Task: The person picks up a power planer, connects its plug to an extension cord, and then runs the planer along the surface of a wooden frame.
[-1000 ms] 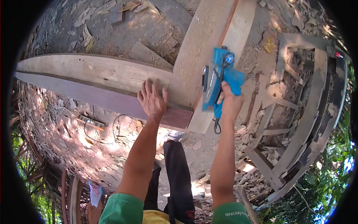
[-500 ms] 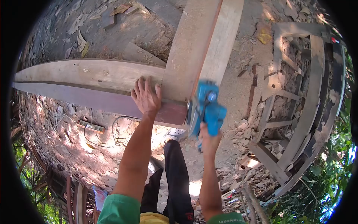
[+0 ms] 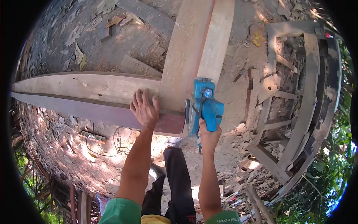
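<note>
My right hand [image 3: 209,136] is closed around the rear handle of a blue electric hand planer [image 3: 205,93]. The planer sits at the near end of a pale wooden beam [image 3: 217,41], beside a wider brown plank [image 3: 184,48]. My left hand [image 3: 145,109] lies with fingers spread on a second beam [image 3: 108,87], near where it meets the brown plank. Along that beam's near side runs a purplish-brown board [image 3: 100,112]. The planer's underside and its contact with the wood are hidden.
A power strip [image 3: 92,137] with a dark cord lies on the ground at left. Wooden frames [image 3: 309,93] stand at right. Dry leaves, wood scraps [image 3: 138,65] and shavings cover the ground. My legs [image 3: 175,175] are below the boards.
The camera view has shifted slightly, so the boards appear lower. Relative to them, the planer has moved a little away from me, and it is less blurred. My left hand stays on the beam.
</note>
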